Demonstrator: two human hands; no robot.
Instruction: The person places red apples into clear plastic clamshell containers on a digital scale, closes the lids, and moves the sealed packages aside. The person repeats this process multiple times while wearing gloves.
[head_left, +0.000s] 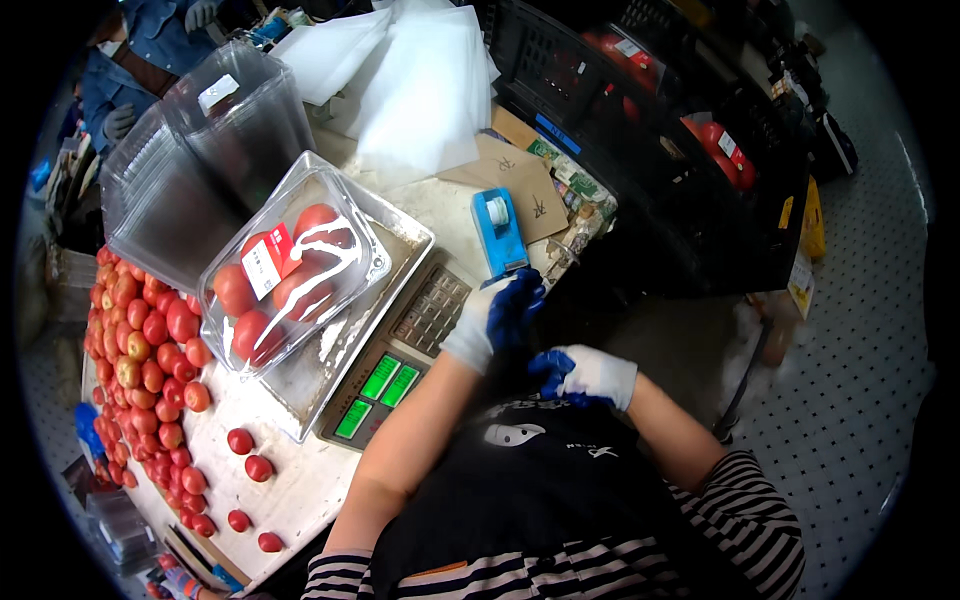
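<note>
My left hand (501, 315), in a white and blue coated glove, is at the front end of a blue tape dispenser (499, 229); whether it holds anything cannot be told. My right hand (589, 375), gloved alike, is in front of my black apron (525, 480) with its fingers curled; its grasp is unclear. Left of my hands, a clear plastic clamshell (296, 270) of tomatoes with a red and white label lies tilted on the metal pan (405, 232) of a digital scale. The scale's keypad (433, 310) and green displays (380, 377) face me.
Many loose tomatoes (150, 360) lie on the table's left side. Stacked clear containers (202, 150) and white foam sheets (424, 90) are behind the scale. Black crates (600, 135) with packed tomatoes stand at the right. Another person (142, 60) is at the upper left; another gloved hand (182, 581) shows lower left.
</note>
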